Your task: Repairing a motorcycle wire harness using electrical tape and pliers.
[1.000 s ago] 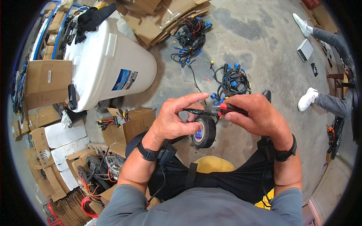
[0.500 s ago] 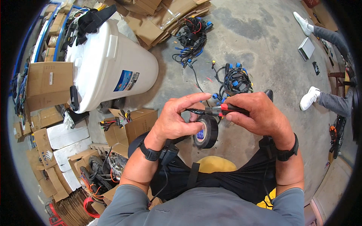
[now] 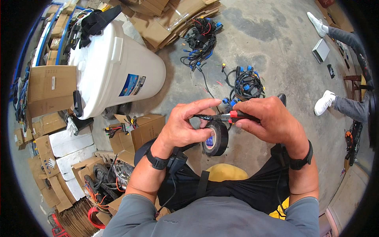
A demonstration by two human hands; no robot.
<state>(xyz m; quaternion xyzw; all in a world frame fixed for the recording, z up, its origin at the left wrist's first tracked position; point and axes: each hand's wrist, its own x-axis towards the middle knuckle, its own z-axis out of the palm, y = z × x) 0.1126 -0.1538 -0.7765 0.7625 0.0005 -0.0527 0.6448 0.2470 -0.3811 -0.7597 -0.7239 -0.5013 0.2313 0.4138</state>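
Note:
My left hand (image 3: 183,124) is closed, its thumb on a roll of black electrical tape (image 3: 223,140) that hangs beside its fingers. A short black taped piece (image 3: 203,117) also sits between its thumb and forefinger. Wrapped in my right hand (image 3: 269,118) are pliers (image 3: 236,114) with red and black handles. Their metal jaws point left and meet the taped piece. I cannot tell whether the jaws grip it. Just beyond my hands a coil of black cable (image 3: 248,85) with blue connectors lies on the floor.
At the left stands a big white bucket (image 3: 138,59) with black straps on its lid. An open cardboard box (image 3: 146,132) holds wired connectors. Another cable bundle (image 3: 201,43) lies near flattened cardboard (image 3: 158,29). A person's white shoe (image 3: 324,103) is at the right.
The pliers have turned slightly in my right hand, so their jaws look thinner. My left hand and the tape roll have hardly moved.

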